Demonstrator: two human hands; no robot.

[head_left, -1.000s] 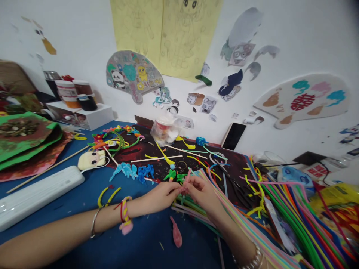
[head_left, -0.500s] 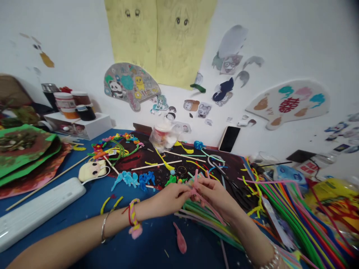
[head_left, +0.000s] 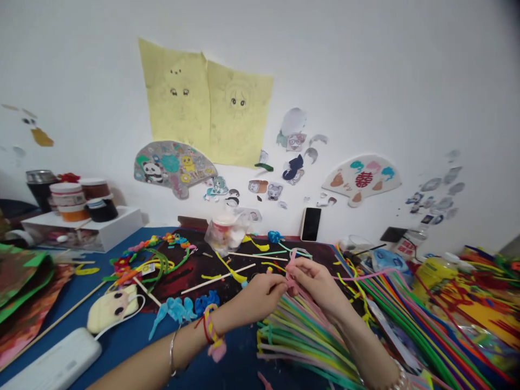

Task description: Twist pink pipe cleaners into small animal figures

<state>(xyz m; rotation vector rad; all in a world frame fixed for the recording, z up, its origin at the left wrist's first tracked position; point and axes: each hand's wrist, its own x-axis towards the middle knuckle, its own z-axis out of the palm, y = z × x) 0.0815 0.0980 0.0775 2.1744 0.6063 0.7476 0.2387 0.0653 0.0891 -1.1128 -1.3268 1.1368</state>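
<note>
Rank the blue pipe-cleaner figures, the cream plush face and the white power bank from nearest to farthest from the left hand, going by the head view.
From the left hand:
1. Blue pipe-cleaner figures, to its left.
2. Cream plush face, farther left.
3. White power bank, bottom-left corner.

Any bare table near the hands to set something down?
Bare blue tabletop lies between the white power bank and blue pipe-cleaner figures, and below the left forearm, beside the pipe-cleaner bundle. Crowded: right of the right hand, among long pipe cleaners. Both hands pinch a pink pipe cleaner.
</note>
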